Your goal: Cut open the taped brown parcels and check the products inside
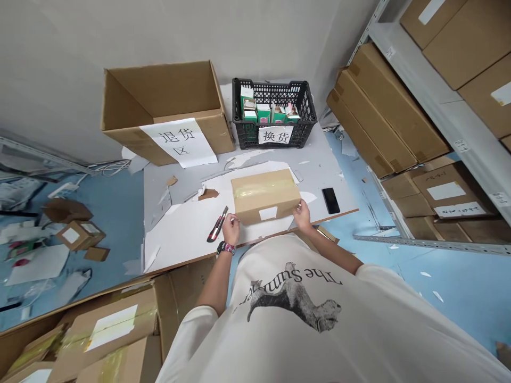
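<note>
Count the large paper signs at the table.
2: a sign on the open cardboard box, another on the black plastic crate.

The kraft cardboard carton (265, 197) is a closed rectangular unit lying flat, long axis running across the view. A band of clear packing tape (263, 187) runs lengthwise over the top face. A small white label (268, 214) is fixed to the near face. The left hand (230, 229) grips the near left corner; the right hand (302, 215) grips the near right corner. A red-and-black utility knife (217, 224) lies diagonally just left of the carton, beside the left hand, untouched.
</note>
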`<move>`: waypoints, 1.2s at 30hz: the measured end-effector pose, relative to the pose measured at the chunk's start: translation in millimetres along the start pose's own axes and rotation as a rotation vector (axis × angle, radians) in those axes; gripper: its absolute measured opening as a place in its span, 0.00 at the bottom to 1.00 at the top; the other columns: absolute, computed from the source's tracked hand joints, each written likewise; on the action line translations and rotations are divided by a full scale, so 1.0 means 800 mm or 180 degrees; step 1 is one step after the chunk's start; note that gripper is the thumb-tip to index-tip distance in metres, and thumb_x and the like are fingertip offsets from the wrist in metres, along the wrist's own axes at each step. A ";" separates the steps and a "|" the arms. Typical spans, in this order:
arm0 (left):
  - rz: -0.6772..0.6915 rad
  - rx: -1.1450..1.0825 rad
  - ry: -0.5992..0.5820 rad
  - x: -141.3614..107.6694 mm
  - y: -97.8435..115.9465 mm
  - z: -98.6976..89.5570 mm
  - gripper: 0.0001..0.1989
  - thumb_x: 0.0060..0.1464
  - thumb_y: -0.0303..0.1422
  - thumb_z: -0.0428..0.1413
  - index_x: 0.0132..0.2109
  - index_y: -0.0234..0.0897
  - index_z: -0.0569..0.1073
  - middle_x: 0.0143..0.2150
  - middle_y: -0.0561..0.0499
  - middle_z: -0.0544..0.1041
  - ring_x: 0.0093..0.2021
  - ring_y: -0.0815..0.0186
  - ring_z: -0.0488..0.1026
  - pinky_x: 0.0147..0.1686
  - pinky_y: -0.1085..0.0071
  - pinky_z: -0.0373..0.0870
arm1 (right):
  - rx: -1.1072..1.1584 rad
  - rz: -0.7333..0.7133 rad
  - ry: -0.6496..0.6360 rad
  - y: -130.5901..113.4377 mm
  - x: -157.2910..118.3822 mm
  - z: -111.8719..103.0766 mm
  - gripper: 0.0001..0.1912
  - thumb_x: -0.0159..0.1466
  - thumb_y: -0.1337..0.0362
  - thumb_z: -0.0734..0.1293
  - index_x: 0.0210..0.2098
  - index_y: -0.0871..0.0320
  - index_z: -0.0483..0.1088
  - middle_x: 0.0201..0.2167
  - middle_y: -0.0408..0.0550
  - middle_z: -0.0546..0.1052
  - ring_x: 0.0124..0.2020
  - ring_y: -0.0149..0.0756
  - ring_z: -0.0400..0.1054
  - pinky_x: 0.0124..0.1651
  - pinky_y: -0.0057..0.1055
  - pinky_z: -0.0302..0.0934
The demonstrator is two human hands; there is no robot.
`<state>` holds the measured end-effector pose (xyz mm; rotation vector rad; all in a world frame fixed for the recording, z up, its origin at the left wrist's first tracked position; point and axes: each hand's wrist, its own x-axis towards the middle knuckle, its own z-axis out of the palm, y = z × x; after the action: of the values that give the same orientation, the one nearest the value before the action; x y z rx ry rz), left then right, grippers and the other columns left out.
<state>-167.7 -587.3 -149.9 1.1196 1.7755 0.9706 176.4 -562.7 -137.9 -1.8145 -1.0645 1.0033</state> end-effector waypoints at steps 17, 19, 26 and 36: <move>-0.0981 0.2277 0.0029 0.010 -0.039 -0.077 0.31 0.60 0.28 0.64 0.70 0.38 0.74 0.71 0.30 0.74 0.72 0.37 0.72 0.69 0.44 0.72 | -0.1061 -0.0257 -0.0235 -0.020 -0.016 0.008 0.45 0.67 0.37 0.74 0.73 0.58 0.73 0.63 0.67 0.84 0.55 0.58 0.82 0.63 0.53 0.76; -0.1102 0.2011 0.0147 0.015 -0.037 -0.080 0.26 0.56 0.28 0.66 0.61 0.39 0.77 0.67 0.31 0.77 0.71 0.37 0.73 0.69 0.44 0.72 | -0.1133 -0.0221 -0.0296 -0.026 -0.014 0.019 0.40 0.70 0.42 0.72 0.73 0.59 0.73 0.63 0.68 0.85 0.53 0.57 0.83 0.62 0.52 0.77; -0.1919 -0.0275 0.0930 0.039 -0.025 -0.079 0.13 0.51 0.36 0.69 0.37 0.43 0.72 0.35 0.50 0.78 0.46 0.53 0.82 0.51 0.55 0.81 | -0.1042 -0.0319 -0.0477 -0.044 -0.001 0.013 0.29 0.72 0.61 0.61 0.67 0.58 0.78 0.60 0.62 0.87 0.56 0.51 0.83 0.67 0.50 0.75; -0.0557 -0.2156 0.0856 0.060 0.085 -0.061 0.25 0.53 0.44 0.76 0.49 0.43 0.72 0.44 0.52 0.81 0.44 0.65 0.83 0.48 0.65 0.86 | -0.0682 -0.1533 -0.0156 -0.143 -0.008 0.018 0.24 0.78 0.58 0.61 0.65 0.53 0.81 0.64 0.61 0.83 0.67 0.51 0.76 0.71 0.50 0.73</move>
<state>-204.3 -530.5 -80.8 0.4151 1.5190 1.5094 128.4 -526.5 -39.6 -1.5837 -1.5940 0.6632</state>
